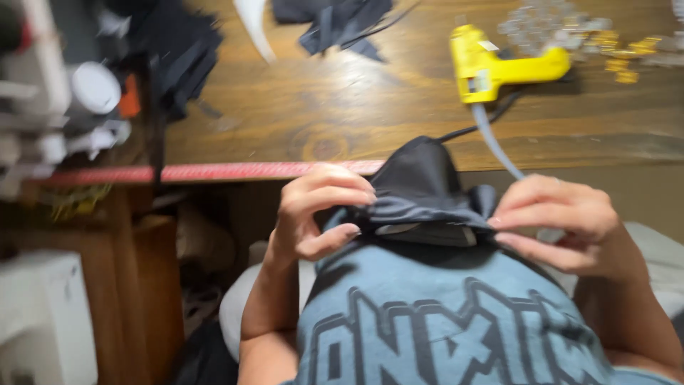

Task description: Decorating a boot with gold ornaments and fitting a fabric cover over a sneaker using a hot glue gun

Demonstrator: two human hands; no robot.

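Note:
My left hand [317, 210] and my right hand [563, 221] both pinch a piece of dark fabric [420, 185] held up in front of my chest, one hand at each side. The fabric rises to a rounded peak between them and is folded along its lower edge. A clear glue stick [495, 146] slants down behind the fabric toward my right hand. The picture is blurred.
A wooden table [342, 107] with a red front edge [214, 172] lies beyond my hands. On it lie a yellow glue gun [499, 68], black fabric scraps [335, 21] and small clear and gold pieces [570, 32]. White containers [92, 89] crowd the left.

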